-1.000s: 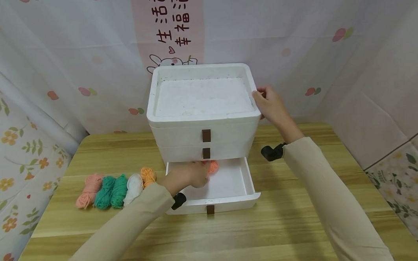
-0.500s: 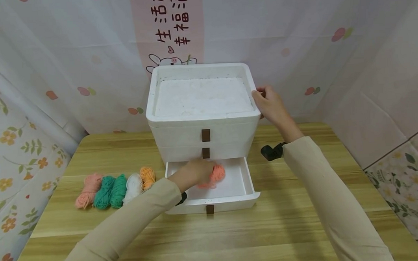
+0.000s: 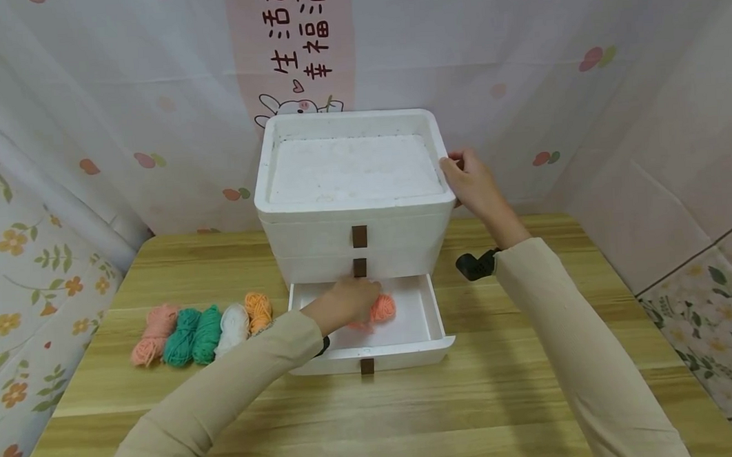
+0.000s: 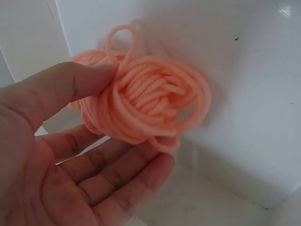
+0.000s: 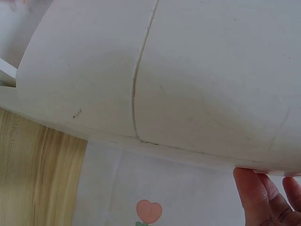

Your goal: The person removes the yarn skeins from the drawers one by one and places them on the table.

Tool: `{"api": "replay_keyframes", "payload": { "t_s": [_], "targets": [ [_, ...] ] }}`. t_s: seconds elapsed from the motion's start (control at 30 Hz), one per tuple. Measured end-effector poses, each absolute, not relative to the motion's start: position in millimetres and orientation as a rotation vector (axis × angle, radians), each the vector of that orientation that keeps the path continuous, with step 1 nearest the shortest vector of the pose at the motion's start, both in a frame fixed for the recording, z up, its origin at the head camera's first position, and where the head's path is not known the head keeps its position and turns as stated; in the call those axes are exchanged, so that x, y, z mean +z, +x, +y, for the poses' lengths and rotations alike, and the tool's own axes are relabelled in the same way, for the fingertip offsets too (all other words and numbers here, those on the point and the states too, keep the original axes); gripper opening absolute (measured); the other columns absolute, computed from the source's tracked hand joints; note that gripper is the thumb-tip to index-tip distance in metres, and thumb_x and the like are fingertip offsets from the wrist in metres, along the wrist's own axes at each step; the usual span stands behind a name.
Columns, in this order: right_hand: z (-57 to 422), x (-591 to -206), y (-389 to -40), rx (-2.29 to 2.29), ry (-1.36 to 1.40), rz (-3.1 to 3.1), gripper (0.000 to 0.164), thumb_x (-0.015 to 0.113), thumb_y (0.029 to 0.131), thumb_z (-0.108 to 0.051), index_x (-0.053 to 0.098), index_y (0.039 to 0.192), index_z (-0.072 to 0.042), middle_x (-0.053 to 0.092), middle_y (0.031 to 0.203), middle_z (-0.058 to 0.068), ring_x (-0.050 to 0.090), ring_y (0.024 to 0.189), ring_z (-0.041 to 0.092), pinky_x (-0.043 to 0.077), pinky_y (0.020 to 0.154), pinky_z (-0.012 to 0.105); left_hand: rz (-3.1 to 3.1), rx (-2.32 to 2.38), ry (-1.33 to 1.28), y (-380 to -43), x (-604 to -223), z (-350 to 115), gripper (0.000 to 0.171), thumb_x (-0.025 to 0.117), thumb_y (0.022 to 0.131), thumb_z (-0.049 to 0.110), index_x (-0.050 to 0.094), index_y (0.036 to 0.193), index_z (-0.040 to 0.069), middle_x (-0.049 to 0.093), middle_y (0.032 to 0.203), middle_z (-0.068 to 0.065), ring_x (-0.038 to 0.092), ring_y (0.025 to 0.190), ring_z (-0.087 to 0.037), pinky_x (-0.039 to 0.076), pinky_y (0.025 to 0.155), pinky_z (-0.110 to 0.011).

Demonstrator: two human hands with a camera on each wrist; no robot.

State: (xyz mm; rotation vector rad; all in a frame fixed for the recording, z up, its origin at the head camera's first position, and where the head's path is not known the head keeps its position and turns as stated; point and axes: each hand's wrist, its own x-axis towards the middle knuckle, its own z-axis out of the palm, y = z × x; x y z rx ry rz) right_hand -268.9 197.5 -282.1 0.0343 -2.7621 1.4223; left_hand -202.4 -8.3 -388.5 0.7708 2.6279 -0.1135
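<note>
My left hand [image 3: 348, 304] reaches into the pulled-out bottom drawer [image 3: 429, 315] of a white drawer unit [image 3: 317, 238]. Its thumb lies on top of a coral skein of yarn [image 4: 155, 94], with the other fingers below, pinching it. In the head view, part of that skein [image 3: 382, 308] shows to the right of the hand, inside the drawer. My right hand [image 3: 472, 181] grips the unit's upper right side, thumb at the rim. The right wrist view shows the fingertips [image 5: 249, 183] right at the unit's white edge; part of that hand is hidden.
Left of the unit, a row of yarn skeins lies on the wooden table [image 3: 376, 421]: pink [image 3: 155, 336], two green [image 3: 206, 335], white [image 3: 233, 328] and orange [image 3: 259, 311]. Two drawers above are closed, with brown pull tabs [image 3: 359, 236]. A printed curtain [image 3: 488, 77] hangs behind.
My left hand and the coral skein have shifted slightly right in the drawer, and more of the skein shows. My right hand stays on the unit's side.
</note>
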Motion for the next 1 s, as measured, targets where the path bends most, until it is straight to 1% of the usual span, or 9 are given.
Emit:
{"api": "replay_keyframes", "payload": {
  "t_s": [0.13, 0.23, 0.33, 0.4, 0.5, 0.63, 0.77, 0.9, 1.0],
  "targets": [
    [197.0, -281.8, -268.5, 1.419, 0.04, -2.765, 0.056, 0.032, 0.098, -0.043, 0.033, 0.136, -0.002, 0.047, 0.12, 0.016, 0.052, 0.086, 0.022, 0.05, 0.06, 0.022, 2.612, -0.076, 0.74, -202.1, -386.4, -8.9, 0.055, 0.082, 0.07, 0.03, 0.056, 0.114, 0.008, 0.063, 0.106, -0.005, 0.059, 0.096, -0.019, 0.051, 0.083, -0.033],
    [196.5, -281.3, -268.6, 1.424, 0.034, -2.761, 0.055, 0.032, 0.098, -0.042, 0.033, 0.135, -0.002, 0.047, 0.118, 0.016, 0.051, 0.085, 0.021, 0.05, 0.059, 0.022, 2.61, -0.034, 0.736, -202.3, -384.3, -10.3, 0.047, 0.078, 0.075, 0.025, 0.057, 0.112, 0.008, 0.063, 0.104, -0.005, 0.058, 0.091, -0.019, 0.05, 0.079, -0.032],
    [195.9, -280.8, -268.5, 1.437, 0.025, -2.75, 0.054, 0.033, 0.098, -0.041, 0.034, 0.134, -0.001, 0.047, 0.117, 0.016, 0.051, 0.083, 0.021, 0.05, 0.058, 0.022, 2.608, 0.058, 0.741, -202.1, -381.7, -13.2, 0.031, 0.074, 0.078, 0.019, 0.058, 0.102, 0.008, 0.061, 0.091, -0.003, 0.054, 0.078, -0.017, 0.047, 0.07, -0.029],
    [196.2, -280.7, -268.5, 1.44, 0.022, -2.749, 0.054, 0.033, 0.098, -0.041, 0.034, 0.135, -0.001, 0.047, 0.117, 0.015, 0.051, 0.083, 0.02, 0.05, 0.058, 0.022, 2.605, 0.114, 0.754, -200.9, -378.8, -16.2, 0.027, 0.073, 0.078, 0.017, 0.057, 0.098, 0.009, 0.058, 0.084, -0.001, 0.051, 0.073, -0.016, 0.045, 0.065, -0.027],
    [196.3, -280.7, -268.0, 1.437, 0.023, -2.757, 0.056, 0.033, 0.098, -0.042, 0.033, 0.136, -0.001, 0.046, 0.118, 0.016, 0.051, 0.084, 0.02, 0.05, 0.059, 0.022, 2.594, 0.229, 0.752, -195.9, -373.3, -22.8, 0.031, 0.075, 0.076, 0.016, 0.057, 0.1, 0.008, 0.055, 0.079, 0.001, 0.047, 0.071, -0.015, 0.041, 0.062, -0.026],
    [195.9, -280.2, -267.6, 1.436, 0.027, -2.759, 0.056, 0.032, 0.098, -0.042, 0.033, 0.136, -0.001, 0.047, 0.119, 0.017, 0.052, 0.085, 0.021, 0.051, 0.059, 0.022, 2.607, 0.385, 0.727, -184.5, -360.1, -36.6, 0.037, 0.077, 0.073, 0.014, 0.056, 0.102, 0.006, 0.054, 0.08, -0.001, 0.046, 0.071, -0.017, 0.037, 0.059, -0.026],
    [195.9, -280.4, -267.9, 1.43, 0.013, -2.76, 0.056, 0.033, 0.098, -0.041, 0.033, 0.136, -0.001, 0.047, 0.119, 0.017, 0.052, 0.085, 0.021, 0.051, 0.059, 0.022, 2.661, 0.471, 0.732, -171.9, -346.1, -57.2, 0.036, 0.074, 0.073, 0.012, 0.054, 0.102, 0.007, 0.052, 0.08, -0.002, 0.045, 0.069, -0.017, 0.035, 0.056, -0.026],
    [195.7, -280.6, -268.2, 1.428, 0.004, -2.763, 0.055, 0.033, 0.098, -0.041, 0.033, 0.136, -0.001, 0.046, 0.118, 0.016, 0.052, 0.085, 0.021, 0.051, 0.059, 0.022, 2.718, 0.536, 0.703, -160.3, -338.9, -84.5, 0.035, 0.071, 0.075, 0.012, 0.052, 0.103, 0.007, 0.05, 0.082, -0.003, 0.045, 0.069, -0.017, 0.035, 0.056, -0.025],
    [195.7, -280.4, -267.8, 1.432, 0.007, -2.758, 0.056, 0.033, 0.098, -0.041, 0.032, 0.136, 0.0, 0.046, 0.118, 0.016, 0.051, 0.085, 0.021, 0.05, 0.059, 0.022, 2.741, 0.604, 0.619, -151.9, -336.0, -108.2, 0.038, 0.072, 0.077, 0.013, 0.049, 0.106, 0.007, 0.05, 0.085, -0.005, 0.046, 0.068, -0.018, 0.038, 0.055, -0.025]
  ]
}}
